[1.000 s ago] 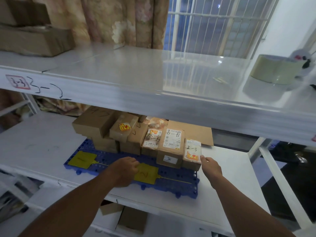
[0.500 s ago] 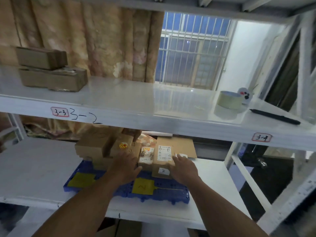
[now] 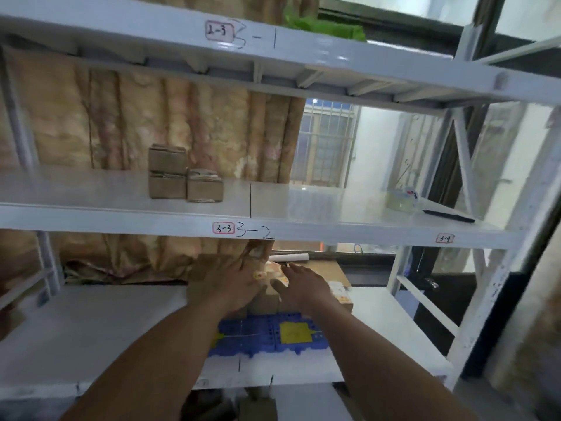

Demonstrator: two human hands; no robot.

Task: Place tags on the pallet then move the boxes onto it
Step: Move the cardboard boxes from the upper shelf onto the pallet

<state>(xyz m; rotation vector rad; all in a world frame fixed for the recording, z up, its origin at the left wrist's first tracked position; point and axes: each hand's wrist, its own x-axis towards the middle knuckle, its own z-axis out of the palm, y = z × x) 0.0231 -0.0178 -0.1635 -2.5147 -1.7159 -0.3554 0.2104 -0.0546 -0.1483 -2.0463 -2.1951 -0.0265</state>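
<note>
Both arms reached forward into the lower bay of the white metal rack [image 3: 379, 226]. Left hand [image 3: 235, 279] laid flat, fingers spread, over the brown cardboard boxes [image 3: 267, 300] stacked on the blue pallet [image 3: 258, 335]. Right hand [image 3: 303, 285] likewise open and spread, palm down, just beside the left, resting on or over the same cluster; actual contact too blurred to tell. Neither hand closed around anything.

Pallet a blue plastic grid, lying on the white lower shelf [image 3: 91, 323] near its front edge. Yellow tag [image 3: 295, 333] lying flat on the pallet's front part, in front of the boxes; a second yellow patch partly hidden behind the left forearm. Boxes rectangular, matte, some with white and orange labels.

On the glossy middle shelf: three small cardboard cartons [image 3: 182, 174], two stacked and one touching them on the right. Far right on the same shelf, a pale tape roll [image 3: 400, 200] and a black pen [image 3: 448, 216], near each other. Shelf edge marked by hand "3-2" beside a red-framed sticker. Behind, a crumpled tan curtain [image 3: 182, 123] and a barred window [image 3: 326, 144].
</note>
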